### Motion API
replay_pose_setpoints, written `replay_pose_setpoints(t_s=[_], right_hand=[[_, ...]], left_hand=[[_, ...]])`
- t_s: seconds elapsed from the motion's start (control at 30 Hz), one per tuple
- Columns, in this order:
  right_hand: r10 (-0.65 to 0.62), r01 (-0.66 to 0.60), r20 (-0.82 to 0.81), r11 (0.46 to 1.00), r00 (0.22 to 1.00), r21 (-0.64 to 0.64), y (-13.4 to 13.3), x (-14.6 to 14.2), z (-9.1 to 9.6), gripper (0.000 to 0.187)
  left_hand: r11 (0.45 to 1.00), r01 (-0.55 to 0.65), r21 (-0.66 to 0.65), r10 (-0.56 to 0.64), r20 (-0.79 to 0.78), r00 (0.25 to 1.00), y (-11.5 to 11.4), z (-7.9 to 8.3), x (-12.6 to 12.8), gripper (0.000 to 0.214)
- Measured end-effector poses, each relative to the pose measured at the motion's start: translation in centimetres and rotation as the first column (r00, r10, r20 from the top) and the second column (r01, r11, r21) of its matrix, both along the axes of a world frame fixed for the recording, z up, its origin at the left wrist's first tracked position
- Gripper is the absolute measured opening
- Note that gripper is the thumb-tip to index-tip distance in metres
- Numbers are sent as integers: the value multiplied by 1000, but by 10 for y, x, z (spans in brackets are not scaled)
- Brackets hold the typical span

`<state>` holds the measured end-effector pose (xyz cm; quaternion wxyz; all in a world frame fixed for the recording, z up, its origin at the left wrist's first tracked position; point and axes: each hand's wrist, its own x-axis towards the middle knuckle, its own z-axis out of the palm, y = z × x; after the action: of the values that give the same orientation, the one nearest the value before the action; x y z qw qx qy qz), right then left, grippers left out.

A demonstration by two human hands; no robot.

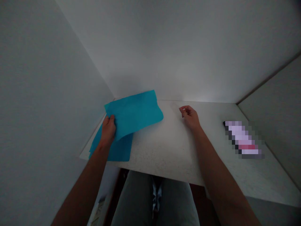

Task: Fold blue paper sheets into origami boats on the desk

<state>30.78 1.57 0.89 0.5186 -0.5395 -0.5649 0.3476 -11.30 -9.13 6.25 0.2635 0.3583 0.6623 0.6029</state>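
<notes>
A bright blue sheet of paper [136,114] is lifted off the left part of a white table [169,150]. My left hand [108,130] pinches its near-left edge, thumb on top, so the sheet curves up and to the right. More blue paper [121,150] lies flat beneath it at the table's front-left corner. My right hand [189,116] rests over the middle of the table, fingers curled loosely inward, with nothing visible in it, about a hand's width to the right of the lifted sheet.
A pixelated oblong object [243,139] lies on the right side of the table. White walls close in at the left, back and right. My legs in grey trousers [152,201] show below the table's front edge.
</notes>
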Motion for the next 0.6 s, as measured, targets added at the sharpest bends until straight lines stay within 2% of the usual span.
replay_pose_setpoints(t_s=[0.03,0.1,0.2,0.3,0.4,0.53,0.6], right_hand=[[15,-15,21,1000,1000,2,-1,-1,-1,55],[40,-40,55,999,998,-5,-1,-2,-2,56],[39,-38,81,999,996,-20,1,-1,-4,54],[23,-22,99,1000,995,-18,3,1,-5,50],[13,-11,119,1000,993,-11,4,2,-4,45],[15,-15,121,1000,993,-6,6,2,-5,43],[7,-6,122,1000,992,-5,7,2,-7,42]], left_hand=[[995,-80,-65,84,57,995,-19,1,-10,14],[974,-154,-166,175,119,977,-56,2,-24,15],[952,-156,-262,191,112,975,-105,2,-27,25],[938,-69,-341,95,58,994,-142,-3,-20,38],[889,5,-458,-23,-34,999,-172,-1,-19,49],[769,105,-630,-243,-138,960,-207,25,-38,63],[726,133,-675,-317,-156,935,-213,40,-48,66]])
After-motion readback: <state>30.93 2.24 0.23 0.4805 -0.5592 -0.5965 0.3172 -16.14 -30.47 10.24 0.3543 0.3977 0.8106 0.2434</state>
